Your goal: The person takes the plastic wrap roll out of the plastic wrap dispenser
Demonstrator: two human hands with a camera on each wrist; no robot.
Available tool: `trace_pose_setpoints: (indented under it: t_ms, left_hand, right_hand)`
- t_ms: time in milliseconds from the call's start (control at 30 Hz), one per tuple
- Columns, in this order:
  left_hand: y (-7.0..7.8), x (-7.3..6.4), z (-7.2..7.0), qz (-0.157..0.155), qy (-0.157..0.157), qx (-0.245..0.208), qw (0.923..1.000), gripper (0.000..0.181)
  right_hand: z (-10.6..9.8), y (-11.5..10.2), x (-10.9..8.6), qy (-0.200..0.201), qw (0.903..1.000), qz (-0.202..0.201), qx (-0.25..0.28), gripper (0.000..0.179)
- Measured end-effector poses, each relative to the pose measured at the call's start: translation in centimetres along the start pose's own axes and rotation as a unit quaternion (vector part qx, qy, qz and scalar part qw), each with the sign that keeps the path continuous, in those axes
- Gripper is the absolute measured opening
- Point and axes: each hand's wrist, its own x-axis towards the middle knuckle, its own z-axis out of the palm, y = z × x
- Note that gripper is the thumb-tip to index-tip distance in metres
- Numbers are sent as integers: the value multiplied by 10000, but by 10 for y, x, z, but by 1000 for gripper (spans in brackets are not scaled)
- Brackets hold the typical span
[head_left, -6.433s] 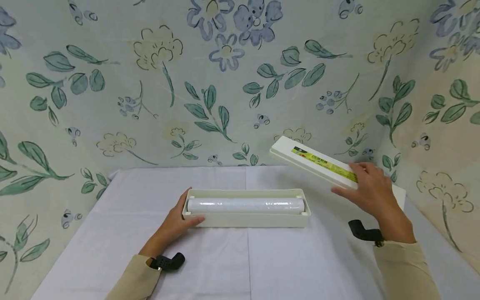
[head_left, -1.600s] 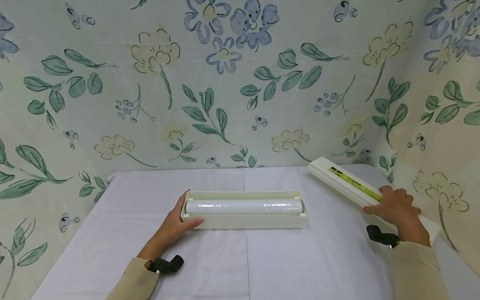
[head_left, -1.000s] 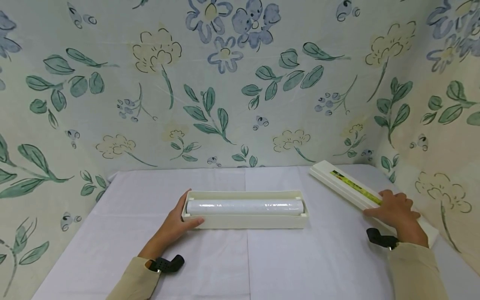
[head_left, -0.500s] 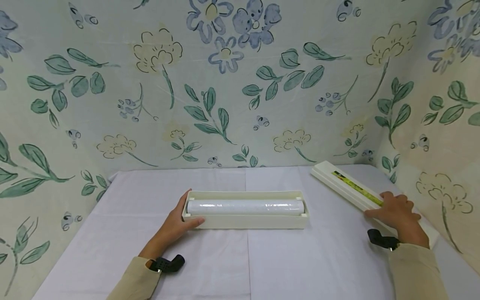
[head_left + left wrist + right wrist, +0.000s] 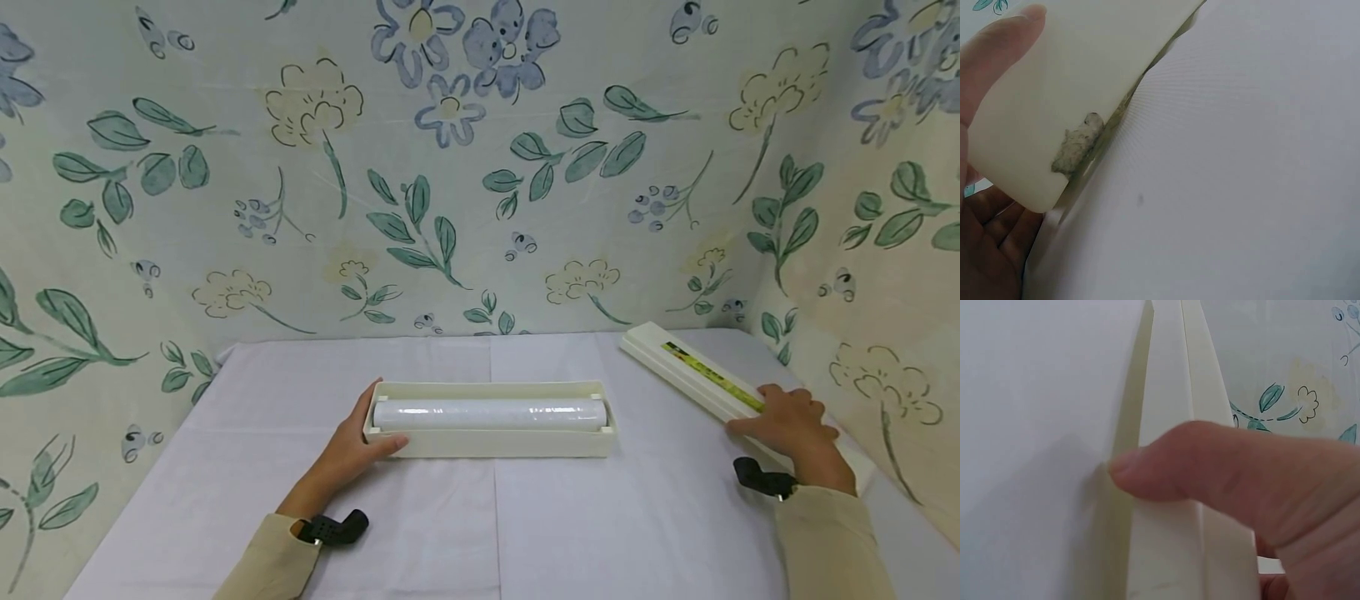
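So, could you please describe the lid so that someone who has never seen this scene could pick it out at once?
Start at the white-covered table and look right of the open box holding a pale roll. The long white lid lies there slantwise, under the person's right hand. Unlike the box, it shows a yellow-green label.

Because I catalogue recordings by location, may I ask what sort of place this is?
Possibly an indoor filming corner: a white cloth lies spread flat, a floral backdrop rises behind it, and a black device sits at each wrist.
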Motion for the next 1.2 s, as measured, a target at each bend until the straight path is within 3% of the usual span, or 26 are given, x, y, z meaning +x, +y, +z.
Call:
trace_pose_setpoints:
  t_ms: [1200]
  left_hand:
    - [-1, 1, 0, 0, -17, -94, 10000, 101]
  right_hand:
    - [-4, -3, -7, -235, 9997, 8, 16, 105]
